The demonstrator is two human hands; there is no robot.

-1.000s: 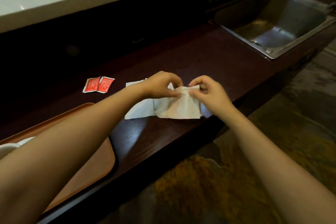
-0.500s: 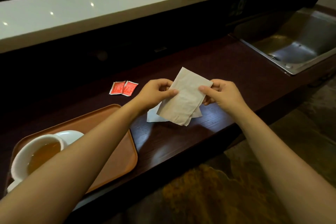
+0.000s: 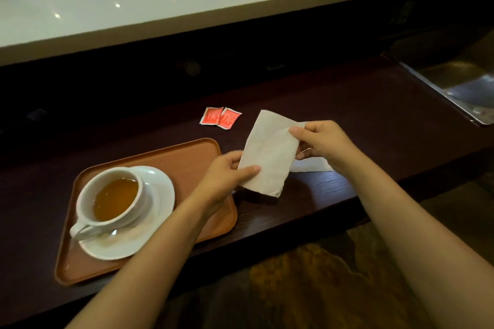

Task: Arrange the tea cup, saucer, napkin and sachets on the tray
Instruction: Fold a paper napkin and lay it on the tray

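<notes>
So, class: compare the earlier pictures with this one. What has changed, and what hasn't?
The napkin, first pressed on the counter, was lifted and now hangs between the left hand and right hand, carried towards the tray. The sachets stayed put.

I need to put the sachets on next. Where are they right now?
In the head view, the two red sachets lie side by side on the dark counter, just beyond the tray's far right corner, left of the held napkin.
</notes>
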